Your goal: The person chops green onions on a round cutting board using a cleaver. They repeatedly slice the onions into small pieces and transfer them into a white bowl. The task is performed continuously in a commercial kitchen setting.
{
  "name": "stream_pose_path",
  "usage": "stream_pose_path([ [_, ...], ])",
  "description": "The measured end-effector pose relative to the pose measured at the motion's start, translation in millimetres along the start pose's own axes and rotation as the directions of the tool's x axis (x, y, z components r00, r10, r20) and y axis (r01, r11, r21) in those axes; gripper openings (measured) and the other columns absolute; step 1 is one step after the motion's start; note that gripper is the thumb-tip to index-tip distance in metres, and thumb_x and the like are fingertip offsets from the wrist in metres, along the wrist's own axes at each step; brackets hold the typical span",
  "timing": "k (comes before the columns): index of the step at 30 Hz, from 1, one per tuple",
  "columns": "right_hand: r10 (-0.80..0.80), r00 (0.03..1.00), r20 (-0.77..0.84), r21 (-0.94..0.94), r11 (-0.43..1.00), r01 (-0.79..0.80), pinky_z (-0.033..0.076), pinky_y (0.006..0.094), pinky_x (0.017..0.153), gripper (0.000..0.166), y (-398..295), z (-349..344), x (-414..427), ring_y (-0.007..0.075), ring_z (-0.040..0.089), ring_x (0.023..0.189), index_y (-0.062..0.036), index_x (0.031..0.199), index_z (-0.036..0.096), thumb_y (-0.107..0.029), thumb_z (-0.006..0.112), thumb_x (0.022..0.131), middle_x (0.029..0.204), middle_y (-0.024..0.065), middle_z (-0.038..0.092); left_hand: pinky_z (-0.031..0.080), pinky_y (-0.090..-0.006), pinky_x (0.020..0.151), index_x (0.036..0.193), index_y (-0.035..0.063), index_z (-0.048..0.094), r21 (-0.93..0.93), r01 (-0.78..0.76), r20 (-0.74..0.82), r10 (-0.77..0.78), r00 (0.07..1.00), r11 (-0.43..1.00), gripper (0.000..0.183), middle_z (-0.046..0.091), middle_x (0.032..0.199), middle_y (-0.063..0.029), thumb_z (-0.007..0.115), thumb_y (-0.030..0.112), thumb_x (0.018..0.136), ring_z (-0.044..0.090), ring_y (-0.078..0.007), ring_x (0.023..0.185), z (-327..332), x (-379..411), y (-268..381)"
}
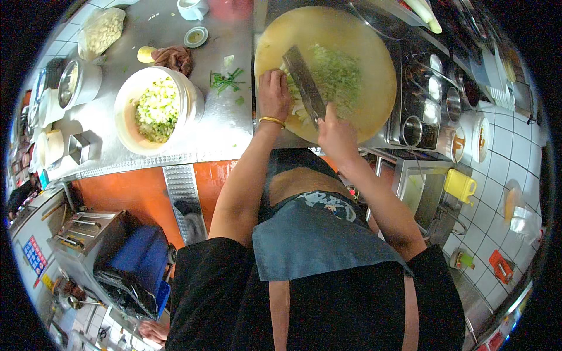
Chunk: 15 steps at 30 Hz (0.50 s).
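My right hand [338, 134] grips the handle of a cleaver [304, 83], its broad dark blade slanting up and left over a round yellowish chopping board [377, 101]. Close against the blade's left side, my left hand [274, 96] holds down pale green vegetable stalks [301, 113] with curled fingers; much of them is hidden beneath fingers and blade. A gold-coloured bangle [272, 120] circles my left wrist. Right of the blade spreads a loose heap of finely chopped greens [338, 72], slightly blurred.
Left on the steel counter [224, 127] stands a white bucket [125, 118] of chopped green-and-white vegetable. Behind it lie a brown cloth [173, 60] and green stalks [226, 80]. Steel seasoning containers [412, 129] line the board's right. Another person's hand [153, 331] shows at lower left.
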State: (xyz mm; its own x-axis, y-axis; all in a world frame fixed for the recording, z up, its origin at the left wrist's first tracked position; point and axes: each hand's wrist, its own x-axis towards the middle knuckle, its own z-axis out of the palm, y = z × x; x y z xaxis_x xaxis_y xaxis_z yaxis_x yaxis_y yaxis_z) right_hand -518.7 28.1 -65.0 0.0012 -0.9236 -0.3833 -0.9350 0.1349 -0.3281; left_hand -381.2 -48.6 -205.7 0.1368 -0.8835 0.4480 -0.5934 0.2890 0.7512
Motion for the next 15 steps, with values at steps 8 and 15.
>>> stream_pose_path([
  [8, -0.094, 0.985, -0.142, 0.054, 0.993, 0.103, 0.048, 0.0563, 0.062, 0.044, 17.3, 33.6, -10.7, 0.0477, 0.064, 0.072, 0.01, 0.123, 0.043, -0.011, 0.059, 0.088, 0.073, 0.0305, 0.063, 0.045, -0.0456, 0.081, 0.097, 0.0045, 0.055, 0.131, -0.083, 0.116, 0.068, 0.991, 0.988, 0.022, 0.055, 0.098, -0.014, 0.064, 0.004, 0.078, 0.053, -0.036, 0.096, 0.1, 3.0, 4.6],
  [15, -0.086, 0.99, -0.114, -0.029, 0.996, 0.084, 0.049, 0.0569, 0.062, 0.041, 14.2, 40.0, -3.5, 0.048, 0.064, 0.071, 0.0079, 0.121, 0.041, -0.01, 0.058, 0.088, 0.075, 0.0309, 0.063, 0.045, -0.0455, 0.082, 0.097, 0.0055, 0.054, 0.206, -0.077, 0.163, 0.044, 0.986, 0.975, 0.026, 0.055, 0.098, -0.0133, 0.067, 0.003, 0.075, 0.053, -0.0345, 0.095, 3.0, 1.7, -0.7],
])
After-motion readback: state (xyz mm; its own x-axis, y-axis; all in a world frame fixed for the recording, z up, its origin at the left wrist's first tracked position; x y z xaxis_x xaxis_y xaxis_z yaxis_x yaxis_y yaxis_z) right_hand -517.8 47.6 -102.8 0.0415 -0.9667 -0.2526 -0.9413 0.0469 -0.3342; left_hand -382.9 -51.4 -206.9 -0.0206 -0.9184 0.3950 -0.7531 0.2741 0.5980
